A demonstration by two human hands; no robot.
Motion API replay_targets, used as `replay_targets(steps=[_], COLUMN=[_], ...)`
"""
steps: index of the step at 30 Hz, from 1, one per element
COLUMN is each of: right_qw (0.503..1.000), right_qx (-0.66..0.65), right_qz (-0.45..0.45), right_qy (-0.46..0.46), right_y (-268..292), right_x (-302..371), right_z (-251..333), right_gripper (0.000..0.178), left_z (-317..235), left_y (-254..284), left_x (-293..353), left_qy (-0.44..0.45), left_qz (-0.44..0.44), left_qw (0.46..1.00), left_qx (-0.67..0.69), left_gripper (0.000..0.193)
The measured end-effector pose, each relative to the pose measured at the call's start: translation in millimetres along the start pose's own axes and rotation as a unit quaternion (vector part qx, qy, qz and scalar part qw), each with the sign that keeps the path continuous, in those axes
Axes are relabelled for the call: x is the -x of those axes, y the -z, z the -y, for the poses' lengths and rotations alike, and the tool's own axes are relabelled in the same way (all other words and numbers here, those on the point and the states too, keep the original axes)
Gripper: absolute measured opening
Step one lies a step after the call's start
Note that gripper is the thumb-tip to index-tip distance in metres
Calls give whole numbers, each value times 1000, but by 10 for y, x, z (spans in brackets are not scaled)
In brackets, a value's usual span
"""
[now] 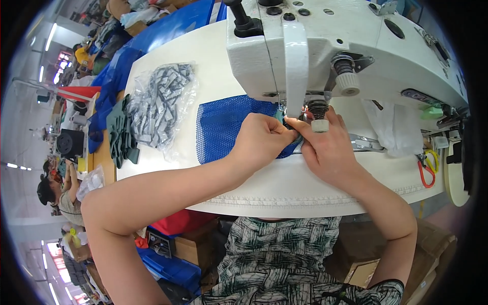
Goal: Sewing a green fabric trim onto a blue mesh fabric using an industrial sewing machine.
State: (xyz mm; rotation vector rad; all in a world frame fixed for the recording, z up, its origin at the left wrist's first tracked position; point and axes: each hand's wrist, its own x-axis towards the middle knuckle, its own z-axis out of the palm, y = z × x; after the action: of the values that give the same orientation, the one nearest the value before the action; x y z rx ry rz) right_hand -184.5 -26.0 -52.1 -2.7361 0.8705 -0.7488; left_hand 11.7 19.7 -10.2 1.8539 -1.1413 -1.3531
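A piece of blue mesh fabric (223, 127) lies flat on the white table under the head of a white sewing machine (269, 66). My left hand (262, 137) is closed in a pinch at the fabric's right edge, just in front of the needle area. Close beside it, my right hand (328, 150) reaches under the machine head, its thumb and forefinger near the same edge. A strip of greenish material shows at the needle. The machine's parts and my own fingers partly hide what my right fingertips touch.
To the left lie a clear plastic bag of grey strips (165, 107) and a stack of dark green fabric pieces (121, 132). Scissors with red and yellow handles (427, 168) lie at the right, near a white plastic bag (399, 129). A person (68, 193) works further left.
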Motion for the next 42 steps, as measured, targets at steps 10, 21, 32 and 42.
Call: replay_targets(steps=[10, 21, 32, 42], right_qw=[998, 997, 1000, 999], right_qx=[51, -66, -7, 45], right_qz=[33, 25, -21, 19], right_qy=[22, 32, -3, 6], right_y=[25, 61, 35, 14], right_x=[35, 58, -36, 14], right_z=[5, -102, -95, -85], right_gripper=[48, 45, 51, 56], left_z=[22, 466, 340, 360], left_y=[123, 243, 73, 181], left_x=[109, -150, 86, 89], left_qy=[-213, -507, -389, -404], left_qz=[-17, -91, -60, -34], left_qw=[950, 799, 877, 873], left_qx=[-229, -312, -276, -272], left_gripper=[18, 18, 29, 28])
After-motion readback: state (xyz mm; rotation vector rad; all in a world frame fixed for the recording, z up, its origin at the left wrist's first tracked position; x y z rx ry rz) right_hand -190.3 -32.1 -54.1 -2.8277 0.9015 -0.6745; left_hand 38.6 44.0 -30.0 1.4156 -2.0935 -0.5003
